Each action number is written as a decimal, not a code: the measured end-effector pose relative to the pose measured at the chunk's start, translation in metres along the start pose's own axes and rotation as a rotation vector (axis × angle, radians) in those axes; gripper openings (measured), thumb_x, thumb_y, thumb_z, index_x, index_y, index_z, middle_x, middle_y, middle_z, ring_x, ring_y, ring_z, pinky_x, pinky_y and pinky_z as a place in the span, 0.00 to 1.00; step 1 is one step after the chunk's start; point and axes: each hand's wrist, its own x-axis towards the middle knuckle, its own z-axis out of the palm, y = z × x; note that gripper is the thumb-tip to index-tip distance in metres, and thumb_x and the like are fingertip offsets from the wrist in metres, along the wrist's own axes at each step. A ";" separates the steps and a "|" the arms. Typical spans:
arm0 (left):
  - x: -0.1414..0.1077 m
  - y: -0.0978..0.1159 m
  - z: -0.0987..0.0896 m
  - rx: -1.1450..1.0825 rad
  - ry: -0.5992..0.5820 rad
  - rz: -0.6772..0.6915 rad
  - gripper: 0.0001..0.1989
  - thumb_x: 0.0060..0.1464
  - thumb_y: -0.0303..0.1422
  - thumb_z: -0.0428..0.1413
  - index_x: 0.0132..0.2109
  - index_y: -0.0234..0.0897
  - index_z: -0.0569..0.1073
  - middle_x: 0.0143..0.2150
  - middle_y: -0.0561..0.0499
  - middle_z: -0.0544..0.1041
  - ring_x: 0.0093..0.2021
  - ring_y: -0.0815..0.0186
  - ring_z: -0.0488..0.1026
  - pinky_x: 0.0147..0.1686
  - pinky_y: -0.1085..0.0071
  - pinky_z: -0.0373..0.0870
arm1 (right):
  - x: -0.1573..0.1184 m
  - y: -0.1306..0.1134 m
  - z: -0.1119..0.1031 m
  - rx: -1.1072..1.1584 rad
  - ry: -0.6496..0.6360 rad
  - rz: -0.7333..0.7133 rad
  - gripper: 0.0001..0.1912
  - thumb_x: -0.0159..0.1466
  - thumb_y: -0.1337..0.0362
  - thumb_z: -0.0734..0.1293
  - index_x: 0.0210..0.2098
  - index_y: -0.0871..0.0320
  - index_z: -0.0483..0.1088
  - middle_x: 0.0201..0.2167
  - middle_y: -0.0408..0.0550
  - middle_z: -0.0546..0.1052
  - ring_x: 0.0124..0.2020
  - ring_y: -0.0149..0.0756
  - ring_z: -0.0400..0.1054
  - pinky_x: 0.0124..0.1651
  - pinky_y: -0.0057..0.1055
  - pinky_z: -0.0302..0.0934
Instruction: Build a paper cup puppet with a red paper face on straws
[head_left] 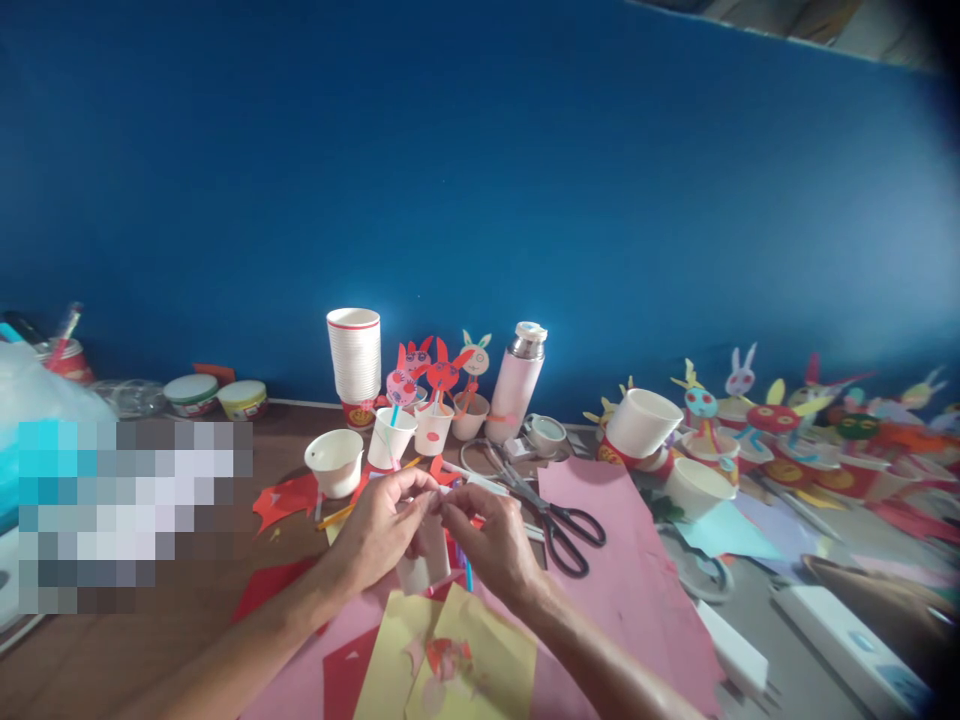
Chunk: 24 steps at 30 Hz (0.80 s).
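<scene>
My left hand (386,522) and my right hand (491,528) meet over the middle of the work area, thumbs and forefingers pinched together. Whatever lies between the fingertips is too small to make out. Just under the fingers a white piece (426,565), cup-like in shape, is partly covered by the hands. Yellow paper (390,650) with small red and pink scraps lies below, on top of pink paper (607,580). Beyond my right hand rest scissors with black handles (551,512). A white paper cup (334,462) stands left of the hands.
Cups with paper animal faces (442,375) stand behind, between a stack of paper cups (355,360) and a pink thermos (517,385). More decorated cups (795,455) line the right. A white power strip (847,645) lies front right. Red paper (281,500) lies left.
</scene>
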 end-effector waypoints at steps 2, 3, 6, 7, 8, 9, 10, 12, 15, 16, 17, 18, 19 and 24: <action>0.000 0.000 0.000 0.004 -0.002 0.006 0.11 0.53 0.39 0.50 0.33 0.36 0.69 0.14 0.59 0.67 0.14 0.73 0.64 0.16 0.79 0.60 | 0.000 0.000 0.000 -0.010 -0.001 -0.001 0.09 0.57 0.69 0.61 0.27 0.58 0.73 0.21 0.40 0.73 0.24 0.29 0.65 0.29 0.23 0.56; 0.000 0.000 0.000 0.008 -0.001 0.006 0.11 0.53 0.39 0.50 0.33 0.36 0.69 0.14 0.59 0.67 0.14 0.73 0.64 0.16 0.79 0.60 | -0.001 0.000 0.001 -0.003 -0.001 0.002 0.09 0.57 0.68 0.61 0.27 0.58 0.73 0.21 0.40 0.73 0.24 0.29 0.65 0.29 0.23 0.56; -0.001 0.001 0.000 0.027 0.010 0.000 0.10 0.53 0.39 0.50 0.33 0.37 0.69 0.15 0.59 0.68 0.14 0.72 0.65 0.16 0.79 0.60 | -0.001 0.000 0.001 0.048 0.000 0.017 0.08 0.57 0.67 0.62 0.29 0.58 0.73 0.23 0.41 0.75 0.26 0.30 0.67 0.30 0.23 0.58; -0.001 0.001 0.000 0.030 0.015 -0.001 0.10 0.53 0.39 0.50 0.34 0.36 0.69 0.15 0.59 0.68 0.14 0.73 0.65 0.16 0.79 0.60 | -0.001 0.000 0.002 0.060 0.000 0.019 0.08 0.57 0.67 0.62 0.29 0.58 0.74 0.24 0.42 0.75 0.26 0.30 0.67 0.31 0.23 0.58; -0.001 0.001 0.000 0.027 0.017 0.002 0.10 0.53 0.39 0.50 0.34 0.36 0.69 0.15 0.59 0.68 0.14 0.72 0.65 0.16 0.79 0.60 | -0.001 0.000 0.002 0.062 0.004 0.018 0.08 0.57 0.66 0.63 0.29 0.58 0.74 0.24 0.42 0.76 0.26 0.31 0.68 0.31 0.23 0.58; 0.000 0.000 0.000 0.022 0.017 0.007 0.10 0.52 0.39 0.50 0.34 0.36 0.70 0.15 0.59 0.68 0.14 0.72 0.65 0.16 0.79 0.60 | -0.001 0.000 0.002 0.055 0.012 0.015 0.08 0.57 0.66 0.63 0.29 0.58 0.74 0.24 0.42 0.76 0.26 0.31 0.68 0.31 0.24 0.58; 0.000 0.000 0.000 0.015 0.014 0.011 0.10 0.52 0.39 0.50 0.34 0.36 0.70 0.15 0.58 0.69 0.14 0.72 0.65 0.16 0.79 0.60 | -0.001 0.000 0.002 0.042 0.022 0.010 0.08 0.57 0.67 0.63 0.28 0.58 0.74 0.23 0.42 0.76 0.26 0.31 0.67 0.31 0.24 0.58; 0.000 -0.002 0.000 0.001 0.010 0.012 0.11 0.53 0.38 0.49 0.36 0.36 0.71 0.14 0.58 0.69 0.15 0.71 0.66 0.16 0.79 0.60 | -0.001 0.000 0.001 0.021 0.040 0.005 0.08 0.57 0.67 0.62 0.27 0.58 0.74 0.22 0.42 0.75 0.25 0.30 0.67 0.30 0.24 0.58; 0.000 -0.005 0.001 -0.008 0.019 -0.014 0.13 0.53 0.38 0.48 0.41 0.35 0.70 0.13 0.58 0.70 0.15 0.69 0.68 0.17 0.78 0.62 | 0.001 0.003 0.001 0.022 0.047 0.027 0.08 0.56 0.67 0.62 0.25 0.59 0.73 0.21 0.41 0.74 0.24 0.30 0.66 0.30 0.24 0.57; 0.000 -0.005 0.001 -0.011 0.018 -0.022 0.14 0.53 0.37 0.48 0.43 0.35 0.70 0.13 0.57 0.70 0.16 0.69 0.68 0.18 0.78 0.63 | 0.001 0.005 0.001 0.029 0.051 0.041 0.08 0.56 0.66 0.62 0.25 0.59 0.73 0.21 0.41 0.74 0.24 0.30 0.66 0.30 0.24 0.57; 0.000 -0.004 0.001 -0.015 0.014 -0.026 0.16 0.53 0.37 0.47 0.45 0.35 0.69 0.13 0.57 0.71 0.16 0.69 0.69 0.19 0.77 0.64 | 0.002 0.007 0.001 0.039 0.055 0.057 0.08 0.56 0.66 0.62 0.24 0.59 0.73 0.21 0.41 0.74 0.24 0.30 0.66 0.29 0.24 0.57; -0.001 -0.003 0.001 -0.019 0.009 -0.029 0.17 0.53 0.36 0.47 0.47 0.34 0.69 0.13 0.57 0.71 0.16 0.68 0.69 0.20 0.76 0.65 | 0.003 0.009 0.001 0.057 0.059 0.074 0.09 0.56 0.66 0.62 0.24 0.59 0.72 0.21 0.41 0.74 0.24 0.30 0.66 0.29 0.24 0.57; -0.002 -0.001 0.001 -0.021 0.006 -0.030 0.17 0.53 0.36 0.46 0.48 0.34 0.68 0.13 0.57 0.71 0.17 0.68 0.69 0.20 0.76 0.66 | 0.004 0.012 0.001 0.082 0.066 0.088 0.09 0.56 0.66 0.61 0.24 0.59 0.72 0.21 0.41 0.74 0.24 0.30 0.65 0.29 0.24 0.57; -0.006 0.014 -0.006 0.002 0.057 -0.012 0.17 0.52 0.34 0.47 0.48 0.33 0.68 0.15 0.56 0.71 0.19 0.68 0.69 0.23 0.75 0.67 | 0.008 0.021 0.002 0.237 0.074 0.136 0.08 0.55 0.66 0.61 0.22 0.60 0.68 0.19 0.41 0.70 0.22 0.29 0.64 0.26 0.23 0.57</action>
